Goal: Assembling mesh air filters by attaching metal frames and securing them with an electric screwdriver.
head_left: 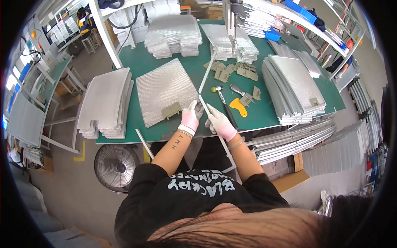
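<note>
A long, thin, silvery metal frame strip [207, 73], bent at corners, crosses in front of me from the table down toward my lap. Near one bend, my right hand [222, 124] in a white-and-pink glove closes around the strip. My gloved left hand [191, 117] grips it from the other side, fingers partly hidden. Just left of that hand lies a flat silver mesh panel [163, 89], with a grey-green plastic clip piece [171, 110] at its lower edge. A hammer [222, 99] and a yellow scraper [238, 107] rest to the right of my hands.
Stacks of mesh panels stand on the green table [136, 58]: a left stack [103, 95], a back stack [173, 33] and a right stack [289, 82]. Loose plastic clips [223, 73] lie mid-table. A floor fan [117, 167] stands below left; an open cardboard box [295, 177] sits below right.
</note>
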`<state>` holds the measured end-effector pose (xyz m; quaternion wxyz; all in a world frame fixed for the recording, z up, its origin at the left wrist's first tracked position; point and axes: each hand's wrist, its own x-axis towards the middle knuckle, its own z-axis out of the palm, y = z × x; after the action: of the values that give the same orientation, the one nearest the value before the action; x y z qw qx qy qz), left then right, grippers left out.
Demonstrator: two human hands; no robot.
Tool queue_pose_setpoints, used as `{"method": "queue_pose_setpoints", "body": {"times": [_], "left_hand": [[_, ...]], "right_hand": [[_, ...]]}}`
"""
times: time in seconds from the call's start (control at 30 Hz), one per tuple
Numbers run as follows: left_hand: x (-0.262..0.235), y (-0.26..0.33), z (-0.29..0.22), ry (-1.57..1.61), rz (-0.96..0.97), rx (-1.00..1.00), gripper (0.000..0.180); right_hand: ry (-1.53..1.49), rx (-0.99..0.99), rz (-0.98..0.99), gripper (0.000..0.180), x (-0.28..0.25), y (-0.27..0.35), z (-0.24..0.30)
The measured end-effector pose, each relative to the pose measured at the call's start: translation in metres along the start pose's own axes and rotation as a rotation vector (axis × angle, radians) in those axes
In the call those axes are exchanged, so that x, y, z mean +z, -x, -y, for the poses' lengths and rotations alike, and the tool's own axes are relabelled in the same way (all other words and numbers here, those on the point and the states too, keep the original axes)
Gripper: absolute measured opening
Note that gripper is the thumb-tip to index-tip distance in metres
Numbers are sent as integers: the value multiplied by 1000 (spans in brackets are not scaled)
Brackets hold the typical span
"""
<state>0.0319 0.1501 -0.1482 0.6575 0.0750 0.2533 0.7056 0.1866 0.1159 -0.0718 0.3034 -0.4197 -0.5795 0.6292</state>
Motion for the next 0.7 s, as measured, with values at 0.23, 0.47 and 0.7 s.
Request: {"method": "queue_pose_setpoints", "body": {"times": [0.23,0.47,0.7], "left_hand": [[-12,2,4,16,89,-2,26],[-2,96,-48,-204,203,-185,45],[-125,109,-184,-2017,-302,596,46]], "right_hand": [[95,61,-79,42,5,-71,7],[128,101,47,30,-9,-97,-11],[-298,195,130,15,-2,-79,-7]]}}
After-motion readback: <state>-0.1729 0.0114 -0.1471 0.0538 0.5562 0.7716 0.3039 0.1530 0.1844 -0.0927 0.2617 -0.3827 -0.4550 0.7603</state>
